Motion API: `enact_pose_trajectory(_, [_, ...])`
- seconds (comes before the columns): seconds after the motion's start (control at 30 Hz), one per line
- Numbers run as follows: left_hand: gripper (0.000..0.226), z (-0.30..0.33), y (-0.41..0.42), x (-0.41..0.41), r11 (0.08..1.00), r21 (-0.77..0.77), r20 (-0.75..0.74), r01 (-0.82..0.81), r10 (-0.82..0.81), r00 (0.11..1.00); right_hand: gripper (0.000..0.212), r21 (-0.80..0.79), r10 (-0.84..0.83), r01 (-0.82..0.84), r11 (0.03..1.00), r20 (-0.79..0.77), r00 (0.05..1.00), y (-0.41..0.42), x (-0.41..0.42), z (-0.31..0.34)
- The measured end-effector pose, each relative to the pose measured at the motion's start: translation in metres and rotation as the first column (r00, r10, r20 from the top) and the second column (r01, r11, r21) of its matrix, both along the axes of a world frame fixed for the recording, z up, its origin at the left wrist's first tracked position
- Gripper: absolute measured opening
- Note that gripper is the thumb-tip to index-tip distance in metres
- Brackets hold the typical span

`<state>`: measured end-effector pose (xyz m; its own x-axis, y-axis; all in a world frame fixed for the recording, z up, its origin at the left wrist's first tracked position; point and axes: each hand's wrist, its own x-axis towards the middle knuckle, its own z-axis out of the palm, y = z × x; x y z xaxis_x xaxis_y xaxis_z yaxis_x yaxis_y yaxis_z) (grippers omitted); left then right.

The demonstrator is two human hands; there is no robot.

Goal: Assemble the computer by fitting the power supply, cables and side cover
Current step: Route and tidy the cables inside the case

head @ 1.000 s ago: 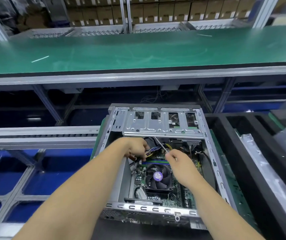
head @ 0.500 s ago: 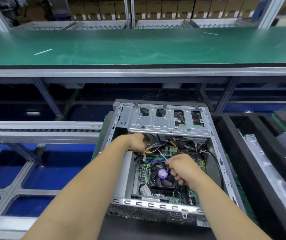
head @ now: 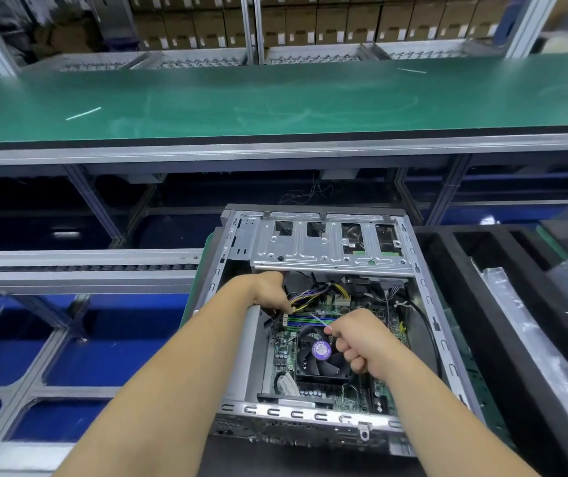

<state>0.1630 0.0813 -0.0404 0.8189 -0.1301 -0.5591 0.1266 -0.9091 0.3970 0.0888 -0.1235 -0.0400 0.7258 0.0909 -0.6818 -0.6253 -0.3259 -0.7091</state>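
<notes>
Inside the open case [head: 313, 242], our left hand [head: 270, 292] pinches the cables [head: 310, 296]; our right hand [head: 361, 342] grips a thin tie [head: 318, 320] above the fan [head: 320, 352].

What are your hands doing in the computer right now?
Left hand holds the wire bundle. Right hand pinches a thin white tie. Computer case open, side cover off. Nothing in the way.

Bright even overhead light; wide-angle edge bending; blurred far shelves.
</notes>
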Motion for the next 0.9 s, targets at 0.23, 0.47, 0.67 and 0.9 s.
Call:
enact_pose_trajectory(0.23, [0.035, 0.006, -0.001, -0.003, 1.0, 0.014, -0.012, 0.028, -0.028, 1.0, 0.021, 0.079, -0.012, 0.016, 0.997, -0.058, 0.998, 0.004, 0.002, -0.006])
enact_pose_trajectory(0.47, [0.037, 0.018, -0.013, -0.013, 0.998, -0.034, -0.054, 0.045, -0.047, 0.997, 0.019, 0.104, 0.01, -0.001, 0.995, -0.083, 0.996, 0.01, 0.005, -0.009])
enact_pose_trajectory(0.67, [0.018, 0.009, -0.006, -0.017, 0.97, -0.1, -0.073, -0.221, 0.215, 0.974, 0.025, 0.11, 0.06, -0.046, 0.993, -0.129, 0.99, 0.015, 0.003, -0.009])
enact_pose_trajectory(0.9, [0.009, 0.008, -0.006, -0.014, 0.932, -0.171, -0.104, -0.32, 0.306, 0.946, 0.012, 0.077, -0.007, 0.009, 0.997, -0.027, 1.0, 0.013, 0.003, -0.01])
